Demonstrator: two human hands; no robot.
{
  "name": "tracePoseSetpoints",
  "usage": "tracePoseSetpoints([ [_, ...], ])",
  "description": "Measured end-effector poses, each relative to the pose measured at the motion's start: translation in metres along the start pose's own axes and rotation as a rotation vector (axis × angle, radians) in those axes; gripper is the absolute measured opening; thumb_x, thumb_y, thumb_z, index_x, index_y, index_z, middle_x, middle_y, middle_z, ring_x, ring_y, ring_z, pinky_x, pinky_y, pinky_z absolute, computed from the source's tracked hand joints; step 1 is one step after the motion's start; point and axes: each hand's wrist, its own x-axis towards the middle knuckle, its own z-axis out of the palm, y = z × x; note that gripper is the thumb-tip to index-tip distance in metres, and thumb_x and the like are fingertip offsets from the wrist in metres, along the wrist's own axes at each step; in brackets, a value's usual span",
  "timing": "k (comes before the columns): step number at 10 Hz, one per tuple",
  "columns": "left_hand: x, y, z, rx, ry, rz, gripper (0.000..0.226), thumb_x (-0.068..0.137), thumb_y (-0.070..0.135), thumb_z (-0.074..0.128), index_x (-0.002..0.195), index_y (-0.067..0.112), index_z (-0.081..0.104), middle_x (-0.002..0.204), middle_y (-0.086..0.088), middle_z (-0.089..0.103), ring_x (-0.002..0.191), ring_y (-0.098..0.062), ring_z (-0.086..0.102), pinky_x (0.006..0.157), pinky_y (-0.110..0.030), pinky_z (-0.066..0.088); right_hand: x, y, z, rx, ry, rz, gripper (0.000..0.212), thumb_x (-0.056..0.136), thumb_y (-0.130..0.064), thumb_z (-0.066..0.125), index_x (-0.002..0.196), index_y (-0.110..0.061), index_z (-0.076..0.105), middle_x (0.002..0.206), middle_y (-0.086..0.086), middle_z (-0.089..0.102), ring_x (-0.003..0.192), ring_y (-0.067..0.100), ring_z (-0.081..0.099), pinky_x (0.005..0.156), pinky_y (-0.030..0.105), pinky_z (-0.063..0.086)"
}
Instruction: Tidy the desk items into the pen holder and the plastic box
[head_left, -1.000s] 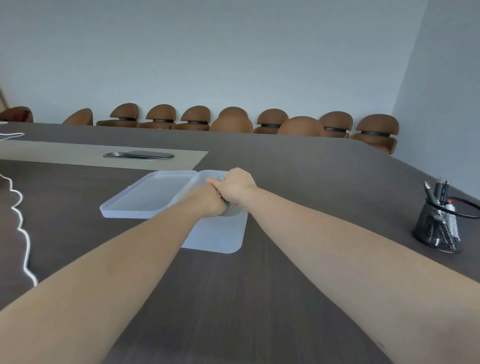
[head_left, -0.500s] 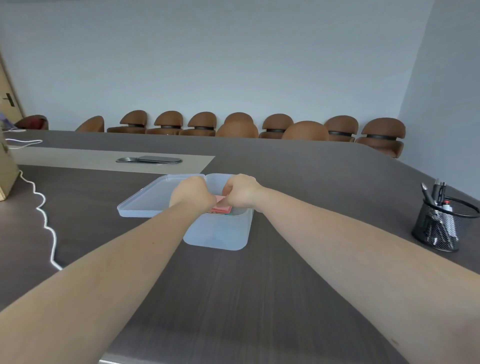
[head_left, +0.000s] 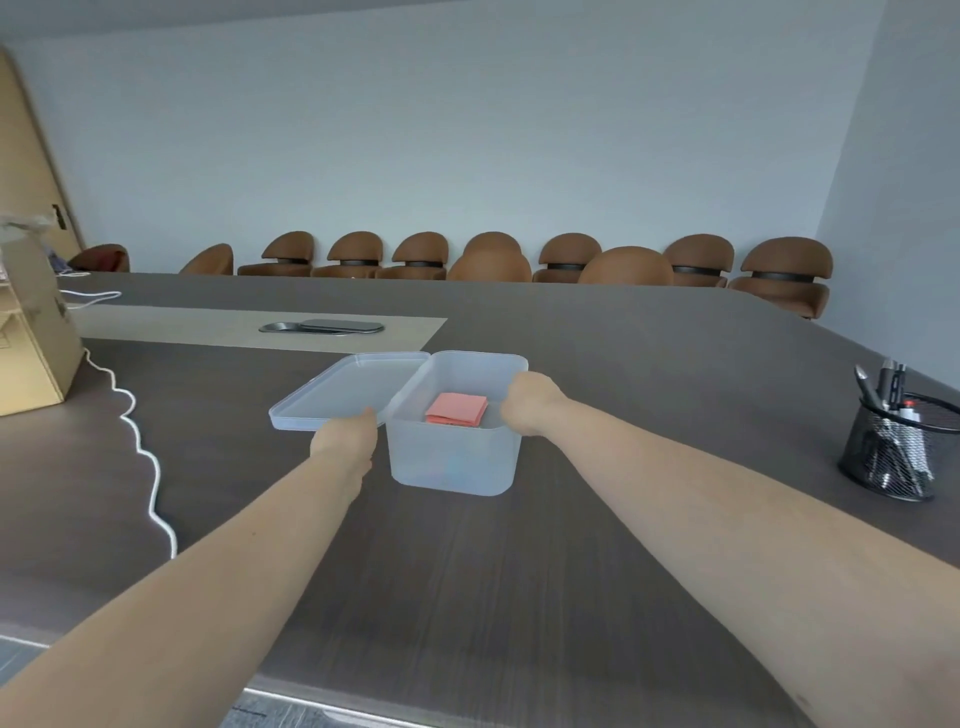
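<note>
The translucent rectangular plastic box (head_left: 452, 457) stands on the dark wood-grain desk (head_left: 519, 597), straight ahead of the person, with a pink square pad of notes (head_left: 457, 409) lying inside it. Its translucent flat plastic lid (head_left: 343, 387) lies on the desk just left of the box, and its right edge touches or slightly overlaps the left rim of the box. The long axis of the lid runs away from the person and a little to the right, parallel to the box.

The left hand (head_left: 345, 441) is at the near right corner of the lid, touching it; the fingers are hidden under or behind the lid edge, so I cannot tell if this grip is already closed on it. The right hand (head_left: 524, 402) is at the right rim of the box, with the fingers curled over the wall, and it seems to steady the box, not to pinch anything.

I judge that the next move is to put the lid on. The lid must travel to the right and over the box, and the left hand is clearly the nearer one for this.

The black wire-mesh pen holder (head_left: 891, 452) stands far to the right, well apart from both hands, with several pens in it.
</note>
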Motion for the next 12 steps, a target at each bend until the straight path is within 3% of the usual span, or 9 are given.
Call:
tracePoseSetpoints([
  [2,-0.011,0.007,0.012,-0.305,0.148,0.06,0.017,0.086,0.024,0.058,0.093,0.009,0.051,0.071,0.002,0.051,0.057,-0.015,0.047,0.052,-0.024,0.037,0.0,0.009,-0.005,0.154,0.016,0.003,0.03,0.089,0.002,0.039,0.061,-0.009,0.036,0.069,0.006,0.041,0.069,0.024,0.043,0.046,0.023,0.027],
  [4,-0.038,0.025,0.016,-0.234,0.129,0.345,0.01,0.08,0.004,0.038,0.076,-0.004,0.042,0.057,0.004,0.034,0.052,-0.017,0.028,0.049,-0.025,0.021,0.0,0.027,-0.016,0.272,0.055,0.008,0.032,0.088,0.001,0.04,0.058,-0.01,0.032,0.063,0.003,0.036,0.065,0.026,0.038,0.046,0.026,0.028],
  [5,-0.046,0.034,0.02,-0.207,0.05,0.342,0.025,0.072,0.005,0.042,0.049,0.011,0.048,0.058,-0.009,0.048,0.064,-0.038,0.036,0.057,-0.034,0.04,-0.007,0.035,-0.022,0.277,0.054,-0.019,0.032,0.086,0.004,0.038,0.057,-0.01,0.035,0.06,0.003,0.036,0.057,0.022,0.035,0.046,0.026,0.026],
  [6,-0.05,0.039,0.031,-0.026,0.014,0.305,0.016,0.077,0.012,0.052,0.067,0.013,0.064,0.078,-0.007,0.06,0.084,-0.035,0.051,0.077,-0.037,0.044,-0.012,0.04,-0.024,0.265,0.034,-0.046,0.032,0.085,0.004,0.039,0.056,-0.008,0.037,0.06,0.006,0.036,0.055,0.021,0.031,0.049,0.026,0.026],
  [7,-0.052,0.037,0.046,0.226,-0.022,0.331,0.006,0.074,0.012,0.052,0.071,0.014,0.057,0.074,-0.005,0.049,0.071,-0.026,0.04,0.068,-0.031,0.033,-0.013,0.051,-0.025,0.297,0.034,-0.062,0.029,0.085,0.0,0.042,0.057,-0.003,0.051,0.065,0.012,0.054,0.061,0.029,0.049,0.055,0.033,0.041],
  [8,-0.058,0.04,0.056,0.473,-0.02,0.386,0.015,0.072,0.005,0.043,0.065,0.018,0.041,0.063,-0.003,0.036,0.061,-0.023,0.028,0.058,-0.026,0.024,-0.015,0.066,-0.031,0.326,0.053,-0.076,0.03,0.087,-0.006,0.044,0.099,0.008,0.068,0.114,0.02,0.069,0.109,0.035,0.062,0.091,0.041,0.052],
  [10,-0.077,0.053,0.087,0.678,-0.044,0.537,0.022,0.075,0.001,0.038,0.06,0.017,0.034,0.057,0.0,0.033,0.053,-0.021,0.026,0.051,-0.024,0.019,-0.021,0.101,-0.05,0.269,0.064,-0.092,0.033,0.088,-0.008,0.043,0.103,0.016,0.061,0.123,0.026,0.062,0.079,0.027,0.052,0.073,0.03,0.045],
  [11,-0.084,0.057,0.104,0.668,-0.056,0.579,0.023,0.077,0.002,0.037,0.06,0.017,0.036,0.057,0.0,0.037,0.059,-0.024,0.034,0.054,-0.025,0.024,-0.017,0.121,-0.059,0.272,0.085,-0.056,0.034,0.085,-0.006,0.043,0.107,0.016,0.058,0.124,0.027,0.06,0.087,0.039,0.061,0.077,0.037,0.052],
  [12,-0.095,0.058,0.124,0.622,-0.046,0.624,0.014,0.085,0.012,0.039,0.085,0.021,0.051,0.069,0.003,0.054,0.073,-0.027,0.054,0.062,-0.027,0.038,-0.022,0.141,-0.063,0.27,0.097,-0.045,0.029,0.085,-0.007,0.044,0.093,0.015,0.061,0.114,0.026,0.067,0.072,0.022,0.048,0.067,0.029,0.042],
])
